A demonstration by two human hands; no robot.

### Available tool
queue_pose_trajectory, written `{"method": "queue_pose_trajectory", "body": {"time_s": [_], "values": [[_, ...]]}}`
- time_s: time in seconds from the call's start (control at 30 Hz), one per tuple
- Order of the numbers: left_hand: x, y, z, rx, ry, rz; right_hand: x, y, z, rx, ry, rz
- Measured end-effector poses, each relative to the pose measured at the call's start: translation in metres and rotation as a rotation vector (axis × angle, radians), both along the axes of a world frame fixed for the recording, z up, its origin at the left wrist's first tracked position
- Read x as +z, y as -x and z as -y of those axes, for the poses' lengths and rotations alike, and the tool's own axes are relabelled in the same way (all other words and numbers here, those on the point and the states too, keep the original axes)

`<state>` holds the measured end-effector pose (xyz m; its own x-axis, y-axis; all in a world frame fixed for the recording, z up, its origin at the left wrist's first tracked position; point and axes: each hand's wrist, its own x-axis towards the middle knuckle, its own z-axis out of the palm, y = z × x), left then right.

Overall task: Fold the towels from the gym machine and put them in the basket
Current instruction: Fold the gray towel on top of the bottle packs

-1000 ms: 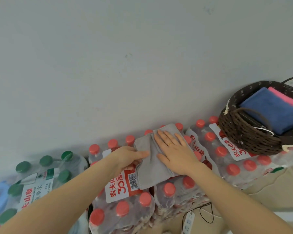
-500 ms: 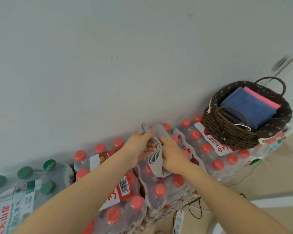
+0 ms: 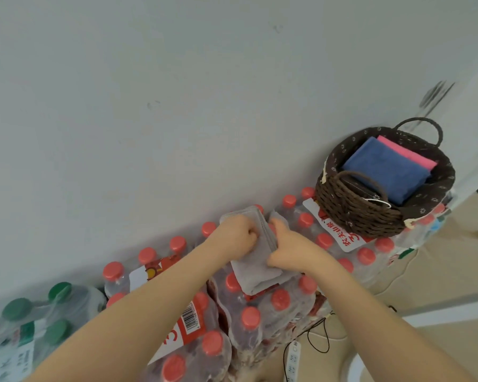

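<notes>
The grey towel lies on the shrink-wrapped packs of red-capped water bottles, well to the left of the woven basket and lower in the view. It is now folded into a thick, narrow bundle with stacked layers showing along its right edge; half a second ago it was a looser strip pinched upright between the two hands, and a second ago it lay spread wider and flat under an open right palm. The left hand is clenched on the towel's upper left part, fingers curled into the cloth. The right hand grasps the towel from the side nearer the basket, thumb raised beside the layered edge and fingers curled against the fold. The two hands sit closer together than a second ago, both on the towel. The basket stands on the bottle packs against the grey wall, and it holds a folded blue towel with a folded pink towel lying under it toward the far handle, as before. Far left of the basket, a pack of green-capped bottles stands by the wall. Below the basket, on the floor, a white power strip and a dark cable lie beside the packs.
</notes>
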<state>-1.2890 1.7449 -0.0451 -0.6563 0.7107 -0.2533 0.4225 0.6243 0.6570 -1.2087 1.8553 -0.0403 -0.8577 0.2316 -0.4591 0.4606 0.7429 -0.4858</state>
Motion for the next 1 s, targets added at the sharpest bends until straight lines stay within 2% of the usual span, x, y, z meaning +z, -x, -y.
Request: {"method": "queue_pose_trajectory", "body": {"time_s": [0.03,0.1,0.17,0.2,0.3,0.37,0.43,0.47,0.5,0.53,0.57,0.6,0.67,0.73,0.83,0.9,1.0], "values": [[-0.002,0.004,0.002,-0.129,-0.005,-0.241,-0.004,-0.001,0.003,0.041,-0.065,-0.013],[-0.011,0.015,0.006,-0.368,0.006,-0.566,-0.009,-0.005,0.004,0.043,-0.047,-0.058],[-0.025,0.025,0.011,-0.528,0.003,-0.767,-0.011,-0.010,-0.006,-0.018,0.102,-0.090],[-0.032,0.028,0.014,-0.568,0.003,-0.792,-0.011,-0.013,-0.013,-0.060,0.173,-0.112],[-0.039,0.027,0.021,-0.535,0.013,-0.645,-0.018,-0.018,-0.027,-0.199,0.313,-0.231],[-0.039,0.024,0.020,-0.476,0.059,-0.597,-0.023,-0.020,-0.023,-0.241,0.210,-0.294],[-0.038,0.020,0.019,-0.461,0.152,-0.565,-0.028,-0.021,-0.011,-0.271,0.008,-0.331],[-0.038,0.020,0.019,-0.446,0.205,-0.549,-0.029,-0.022,-0.003,-0.259,-0.189,-0.386],[-0.040,0.020,0.019,-0.421,0.235,-0.538,-0.030,-0.023,0.005,-0.208,-0.443,-0.487],[-0.040,0.019,0.018,-0.403,0.254,-0.518,-0.030,-0.022,0.012,-0.129,-0.612,-0.603],[-0.039,0.020,0.017,-0.395,0.268,-0.495,-0.032,-0.021,0.017,-0.015,-0.669,-0.692],[-0.037,0.021,0.015,-0.401,0.282,-0.475,-0.036,-0.020,0.021,0.123,-0.645,-0.721],[-0.033,0.026,0.014,-0.448,0.296,-0.416,-0.047,-0.020,0.024,0.342,-0.490,-0.620],[-0.033,0.039,0.021,-0.533,0.245,-0.325,-0.057,-0.025,0.018,0.426,-0.493,-0.500],[-0.038,0.060,0.037,-0.585,0.110,-0.173,-0.061,-0.034,0.006,0.457,-0.587,-0.384],[-0.044,0.066,0.042,-0.562,0.086,-0.154,-0.067,-0.042,-0.001,0.433,-0.546,-0.397],[-0.044,0.066,0.036,-0.556,0.075,-0.173,-0.073,-0.047,-0.006,0.284,-0.446,-0.419]]}}
